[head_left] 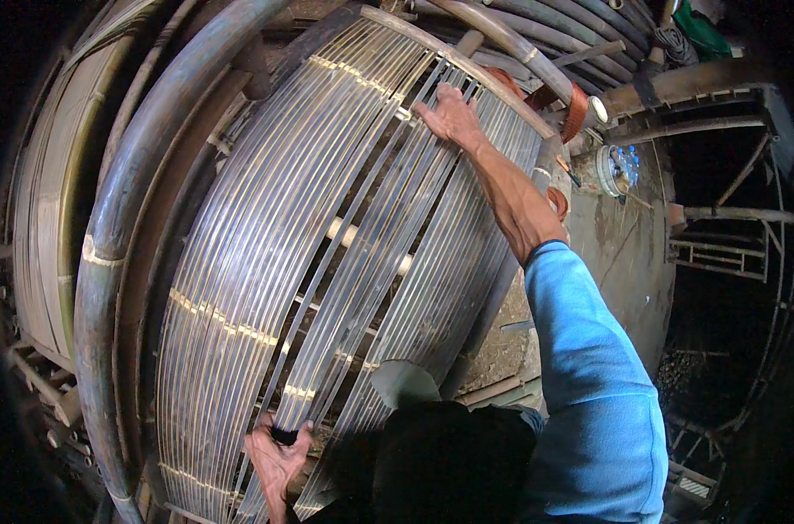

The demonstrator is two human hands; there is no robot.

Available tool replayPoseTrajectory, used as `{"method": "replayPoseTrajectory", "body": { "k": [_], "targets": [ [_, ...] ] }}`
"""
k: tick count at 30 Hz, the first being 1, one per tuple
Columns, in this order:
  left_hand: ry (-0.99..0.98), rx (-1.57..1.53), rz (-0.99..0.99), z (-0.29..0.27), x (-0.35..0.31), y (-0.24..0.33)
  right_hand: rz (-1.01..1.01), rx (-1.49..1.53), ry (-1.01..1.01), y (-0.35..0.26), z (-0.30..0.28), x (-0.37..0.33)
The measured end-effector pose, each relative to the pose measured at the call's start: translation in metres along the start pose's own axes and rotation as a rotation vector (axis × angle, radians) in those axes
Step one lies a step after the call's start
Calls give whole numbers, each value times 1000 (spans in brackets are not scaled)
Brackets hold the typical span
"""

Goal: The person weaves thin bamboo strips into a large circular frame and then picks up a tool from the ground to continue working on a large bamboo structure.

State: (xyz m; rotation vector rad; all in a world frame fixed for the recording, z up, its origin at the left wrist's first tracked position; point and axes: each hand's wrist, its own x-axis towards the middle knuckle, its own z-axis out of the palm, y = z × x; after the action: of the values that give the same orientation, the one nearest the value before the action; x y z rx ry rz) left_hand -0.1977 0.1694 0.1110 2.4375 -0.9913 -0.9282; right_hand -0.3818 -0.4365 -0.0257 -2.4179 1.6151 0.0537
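Long, narrow dark bamboo slats [240, 236] with pale edges lie side by side, their pale joints forming bands. A looser middle group of slats [353, 288] has gaps on both sides. At its near end my left hand [277, 458] grips the slats, thumb and fingers set wide on either side of them. My right hand [453, 120] reaches to the far end and closes over slats there, thumb to the left, fingertips partly hidden. Through the gaps show pale round crossbars [343, 231] under the slats. A curved bamboo rail [449, 54] runs across the far end.
A thick bamboo pole [109, 288] curves along the left, beside a bundle of pale strips [48, 210]. More poles [554, 39] lie at the back. An orange strap [576, 113] hangs near the far right corner. A bucket [618, 169] with blue-topped items stands on the floor at right.
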Motion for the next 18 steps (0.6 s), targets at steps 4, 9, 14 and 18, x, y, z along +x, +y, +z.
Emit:
{"method": "replayPoseTrajectory", "body": {
  "k": [4, 9, 14, 18],
  "targets": [
    [-98, -33, -192, -8, 11, 9, 69, 11, -14, -5, -3, 0],
    [21, 71, -93, 0, 4, -2, 61, -5, -28, -3, -4, 2],
    [18, -108, -98, -1, 8, -8, 48, -2, -36, 1, -7, 0],
    [88, -129, -77, 6, 6, -9, 55, -41, -62, -3, -5, -1]
  ]
}}
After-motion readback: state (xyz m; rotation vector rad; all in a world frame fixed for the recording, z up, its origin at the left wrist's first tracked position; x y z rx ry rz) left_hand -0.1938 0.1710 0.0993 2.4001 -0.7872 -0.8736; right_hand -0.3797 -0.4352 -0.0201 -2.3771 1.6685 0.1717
